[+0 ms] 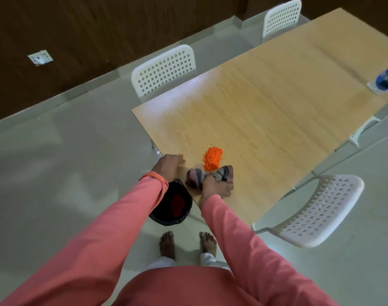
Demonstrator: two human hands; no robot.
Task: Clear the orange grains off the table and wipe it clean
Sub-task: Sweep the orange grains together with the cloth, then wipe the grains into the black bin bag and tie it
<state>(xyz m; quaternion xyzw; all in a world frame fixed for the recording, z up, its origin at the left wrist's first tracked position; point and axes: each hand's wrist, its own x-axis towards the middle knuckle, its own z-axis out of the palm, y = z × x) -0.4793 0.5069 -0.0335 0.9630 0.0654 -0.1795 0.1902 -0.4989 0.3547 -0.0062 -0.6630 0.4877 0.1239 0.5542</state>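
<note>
Head view: grain pile (212, 158) elongated near-to-far.

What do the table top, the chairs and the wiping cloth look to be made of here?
Table top: pale wood or wood-look laminate, smooth with a slight sheen; grain lines and a soft glare show. Chairs: white moulded plastic by the look, backs punched with round holes. Cloth: soft woven fabric, striped grey and pink, crumpled in the right hand.

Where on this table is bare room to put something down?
The wooden table is bare from the orange grains to the blue object at its far end. The near corner is crowded: left hand on the edge, right hand gripping the cloth.
</note>
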